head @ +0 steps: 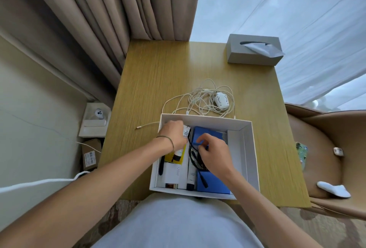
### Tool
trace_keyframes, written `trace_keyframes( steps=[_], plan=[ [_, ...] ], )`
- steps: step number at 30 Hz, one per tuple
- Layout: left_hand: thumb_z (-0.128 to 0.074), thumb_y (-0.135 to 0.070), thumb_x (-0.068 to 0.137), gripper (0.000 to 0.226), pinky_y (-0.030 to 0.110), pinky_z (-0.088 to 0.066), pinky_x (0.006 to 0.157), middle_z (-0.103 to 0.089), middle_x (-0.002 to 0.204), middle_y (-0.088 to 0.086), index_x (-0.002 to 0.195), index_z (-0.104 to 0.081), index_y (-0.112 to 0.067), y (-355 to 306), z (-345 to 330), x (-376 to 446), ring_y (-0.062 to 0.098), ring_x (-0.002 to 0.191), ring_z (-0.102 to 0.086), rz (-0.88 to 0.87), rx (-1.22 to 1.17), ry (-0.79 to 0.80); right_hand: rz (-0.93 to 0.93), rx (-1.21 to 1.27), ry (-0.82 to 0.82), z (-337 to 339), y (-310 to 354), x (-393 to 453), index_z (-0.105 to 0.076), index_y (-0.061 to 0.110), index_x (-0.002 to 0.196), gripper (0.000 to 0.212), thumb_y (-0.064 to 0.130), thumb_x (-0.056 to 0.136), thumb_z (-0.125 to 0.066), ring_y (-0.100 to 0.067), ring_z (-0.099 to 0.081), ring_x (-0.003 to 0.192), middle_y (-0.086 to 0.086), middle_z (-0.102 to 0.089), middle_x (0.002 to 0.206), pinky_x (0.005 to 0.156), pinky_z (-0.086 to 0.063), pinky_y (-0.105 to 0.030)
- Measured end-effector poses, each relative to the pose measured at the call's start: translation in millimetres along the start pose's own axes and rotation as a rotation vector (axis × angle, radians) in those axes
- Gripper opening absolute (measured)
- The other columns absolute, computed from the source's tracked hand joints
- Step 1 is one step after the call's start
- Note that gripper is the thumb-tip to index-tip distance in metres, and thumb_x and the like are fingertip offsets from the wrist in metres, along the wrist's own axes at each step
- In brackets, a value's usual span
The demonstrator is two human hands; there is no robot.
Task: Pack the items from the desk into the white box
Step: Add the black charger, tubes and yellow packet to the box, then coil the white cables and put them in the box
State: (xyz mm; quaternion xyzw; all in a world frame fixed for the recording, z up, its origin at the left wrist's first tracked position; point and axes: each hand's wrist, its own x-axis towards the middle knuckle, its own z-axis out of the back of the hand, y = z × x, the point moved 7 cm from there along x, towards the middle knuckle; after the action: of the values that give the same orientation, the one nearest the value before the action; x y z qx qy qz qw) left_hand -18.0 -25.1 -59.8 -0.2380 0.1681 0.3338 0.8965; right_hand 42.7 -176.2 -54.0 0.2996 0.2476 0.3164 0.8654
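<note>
On wooden desk (158, 73), near edge: open white box (249, 148), partly packed. Left hand (174, 134) inside at far-left corner, fingers curled round a white barcoded packet (186, 131). Right hand (213, 154) over box middle, pinching blue block (206, 134) beside black cables (193, 158). Also inside: yellow-black packet (177, 156), white 120W charger box (174, 172), blue box (213, 184). Just behind box, unpacked: tangled white cables with white round adapter (220, 101). Far-right corner: grey tissue box (253, 49).
</note>
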Motion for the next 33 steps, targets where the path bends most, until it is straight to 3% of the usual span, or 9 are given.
trace_keyframes(
  steps=[3, 10, 14, 17, 21, 24, 29, 33],
  plan=[
    [-0.074, -0.031, 0.084, 0.027, 0.033, -0.050, 0.060, -0.059, 0.079, 0.003, 0.092, -0.056, -0.012, 4.2, -12.5, 1.1, 0.022, 0.075, -0.061, 0.036, -0.002, 0.009, -0.017, 0.042, -0.011, 0.7, -5.0, -5.3, -0.070, 0.023, 0.099, 0.017, 0.011, 0.093, -0.059, -0.005, -0.056, 0.063, 0.016, -0.061, 0.072, 0.062, -0.044, -0.023],
    [-0.070, -0.030, 0.086, 0.033, 0.031, -0.041, 0.056, -0.055, 0.081, 0.001, 0.108, -0.054, -0.013, 7.3, -20.1, -4.5, 0.026, 0.081, -0.064, 0.030, -0.001, -0.070, -0.042, 0.089, -0.044, 8.6, -9.5, -7.6, -0.069, 0.026, 0.093, 0.018, 0.010, 0.091, -0.060, -0.007, -0.055, 0.058, 0.014, -0.059, 0.066, 0.056, -0.040, -0.019],
    [-0.060, -0.025, 0.092, 0.015, 0.034, -0.044, 0.061, -0.060, 0.088, 0.004, 0.097, -0.049, -0.016, 1.4, -12.6, -8.7, 0.025, 0.080, -0.059, -0.008, 0.078, -0.060, -0.017, 0.104, -0.079, 22.7, -7.3, -0.4, -0.066, 0.030, 0.088, 0.022, 0.010, 0.089, -0.059, -0.011, -0.055, 0.061, 0.010, -0.059, 0.065, 0.053, -0.043, -0.023],
    [-0.053, -0.030, 0.094, 0.012, 0.033, -0.047, 0.066, -0.065, 0.090, 0.003, 0.096, -0.055, -0.018, -11.2, 5.2, -17.5, 0.025, 0.085, -0.063, -0.062, 0.117, -0.126, -0.015, 0.144, -0.120, 40.3, -5.0, 10.5, -0.066, 0.032, 0.084, 0.024, 0.008, 0.089, -0.060, -0.008, -0.052, 0.056, 0.011, -0.059, 0.065, 0.052, -0.040, -0.020],
    [-0.054, -0.031, 0.093, 0.010, 0.028, -0.043, 0.058, -0.066, 0.075, -0.007, 0.086, -0.058, -0.025, -31.2, 46.0, -19.7, 0.015, 0.068, -0.061, -0.136, -0.007, -0.264, -0.019, 0.183, -0.188, 68.6, 0.0, 30.3, -0.068, 0.026, 0.084, 0.021, 0.007, 0.090, -0.061, -0.009, -0.050, 0.051, 0.011, -0.060, 0.064, 0.051, -0.044, -0.030],
    [-0.055, -0.029, 0.093, 0.009, 0.026, -0.046, 0.054, -0.064, 0.072, -0.009, 0.086, -0.060, -0.025, -39.4, 73.3, -4.3, 0.012, 0.064, -0.061, -0.133, -0.068, -0.305, -0.005, 0.213, -0.206, 86.8, 5.3, 48.8, -0.069, 0.023, 0.087, 0.018, 0.009, 0.092, -0.060, -0.008, -0.048, 0.049, 0.011, -0.060, 0.064, 0.049, -0.041, -0.026],
    [-0.051, -0.024, 0.092, 0.011, 0.025, -0.042, 0.052, -0.064, 0.075, -0.006, 0.089, -0.062, -0.023, -37.7, 82.4, 43.5, 0.013, 0.063, -0.058, -0.031, -0.026, -0.217, -0.022, 0.143, -0.193, 104.8, 10.9, 82.5, -0.072, 0.025, 0.092, 0.014, 0.015, 0.095, -0.062, -0.003, -0.051, 0.049, 0.013, -0.063, 0.068, 0.046, -0.039, -0.014],
    [-0.049, -0.018, 0.091, 0.014, 0.027, -0.039, 0.051, -0.062, 0.077, -0.005, 0.092, -0.061, -0.024, -34.7, 67.5, 86.8, 0.012, 0.064, -0.056, 0.047, 0.032, -0.122, -0.039, 0.097, -0.116, 106.4, 7.9, 104.4, -0.072, 0.026, 0.093, 0.013, 0.018, 0.095, -0.062, -0.004, -0.060, 0.062, 0.016, -0.064, 0.071, 0.054, -0.047, -0.022]
  ],
)
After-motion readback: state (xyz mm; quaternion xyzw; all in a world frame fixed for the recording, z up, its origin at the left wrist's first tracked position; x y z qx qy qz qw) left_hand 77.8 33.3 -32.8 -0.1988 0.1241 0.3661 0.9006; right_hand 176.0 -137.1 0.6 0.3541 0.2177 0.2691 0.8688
